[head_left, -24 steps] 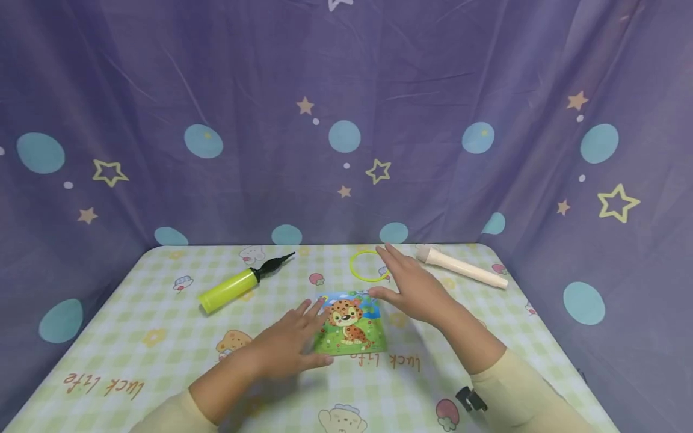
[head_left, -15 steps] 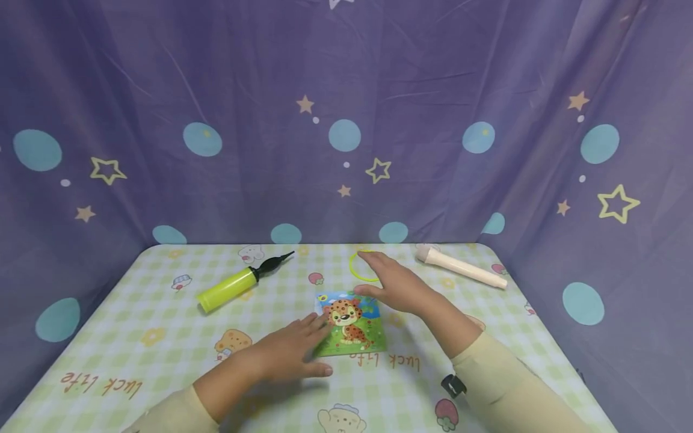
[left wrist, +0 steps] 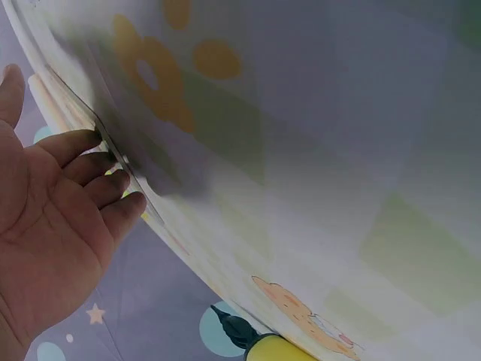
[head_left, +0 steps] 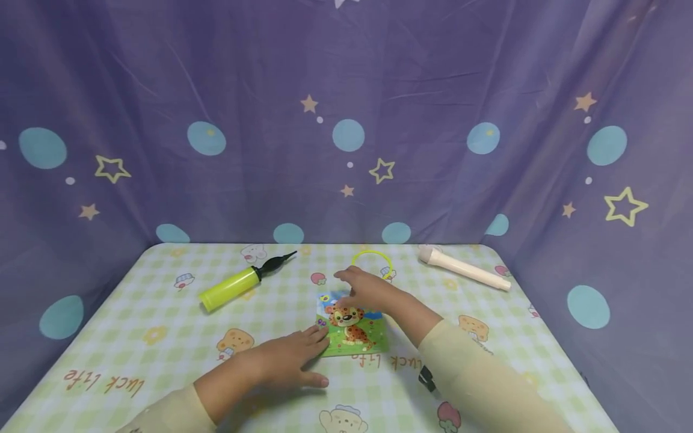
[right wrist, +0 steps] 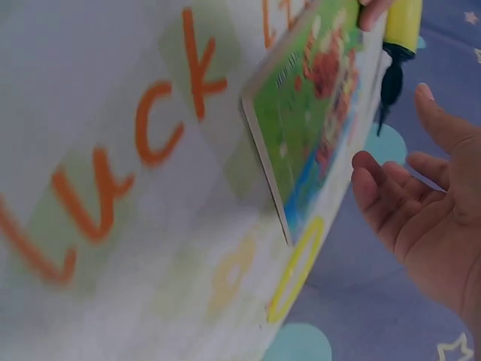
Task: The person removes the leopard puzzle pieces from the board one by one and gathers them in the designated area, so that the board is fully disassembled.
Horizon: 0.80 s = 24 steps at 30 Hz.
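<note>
A flat square board (head_left: 354,340) printed with a cartoon leopard lies on the checked tablecloth, near the middle of the table. My left hand (head_left: 287,361) lies at its left edge, fingers extended and thumb apart. In the left wrist view the fingertips of that hand (left wrist: 60,203) are at the board's edge; whether they press it cannot be made out. My right hand (head_left: 373,293) hovers over the board's far part, fingers loosely bent, covering some of the picture. The right wrist view shows this hand (right wrist: 428,203) apart from the board (right wrist: 301,113), holding nothing.
Behind the board lies a thin yellow ring (head_left: 391,264), partly hidden by my right hand. A yellow-green hand pump (head_left: 230,288) with a black nozzle lies at the left. A pale microphone-shaped stick (head_left: 465,269) lies at the back right. A purple curtain (head_left: 346,72) hangs behind the table.
My right hand has moved left and nearer, from beside the ring to over the board's far part. My left hand has drawn slightly nearer along the left edge. The board stays put.
</note>
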### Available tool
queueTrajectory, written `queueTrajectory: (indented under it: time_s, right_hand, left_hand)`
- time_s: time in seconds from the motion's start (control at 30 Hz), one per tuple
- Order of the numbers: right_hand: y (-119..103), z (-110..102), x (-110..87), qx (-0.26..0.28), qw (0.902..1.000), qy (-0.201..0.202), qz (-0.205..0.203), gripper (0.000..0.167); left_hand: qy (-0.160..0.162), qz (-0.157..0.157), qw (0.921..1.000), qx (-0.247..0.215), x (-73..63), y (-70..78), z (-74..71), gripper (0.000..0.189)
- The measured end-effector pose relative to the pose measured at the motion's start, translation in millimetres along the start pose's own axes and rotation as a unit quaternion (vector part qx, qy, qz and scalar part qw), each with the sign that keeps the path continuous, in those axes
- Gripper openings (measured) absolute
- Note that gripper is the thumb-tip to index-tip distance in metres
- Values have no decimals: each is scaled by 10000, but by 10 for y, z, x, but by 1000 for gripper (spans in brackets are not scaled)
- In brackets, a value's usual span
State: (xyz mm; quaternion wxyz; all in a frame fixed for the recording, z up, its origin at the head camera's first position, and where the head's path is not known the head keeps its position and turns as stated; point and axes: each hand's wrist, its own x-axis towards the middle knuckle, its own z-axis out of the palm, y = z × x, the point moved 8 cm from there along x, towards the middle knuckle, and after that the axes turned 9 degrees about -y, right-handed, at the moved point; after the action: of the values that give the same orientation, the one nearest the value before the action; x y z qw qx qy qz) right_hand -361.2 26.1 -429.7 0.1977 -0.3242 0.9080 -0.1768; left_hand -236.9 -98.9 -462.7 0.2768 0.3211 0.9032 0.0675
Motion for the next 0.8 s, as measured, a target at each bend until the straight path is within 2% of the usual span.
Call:
queueTrajectory:
  time_s: [0.13,0.33,0.53,0.8]
  right_hand:
    - [-5,139,150,-223,9997,-80,-12,72]
    - [65,284,290,-491,9984,-155,247,65]
    - [78,351,308,-341,9986,-237,316,51]
    - [91,345,350,-108,9967,-472,651,47]
  left_hand:
    - [-72,-23,9999,131,8,20,11,92]
    - [-233,-37,9997,104,5,46,-8,90]
    - [-338,-95,9994,46,30,19,-13,88]
    - [-340,-110,9993,53,37,9,-8,87]
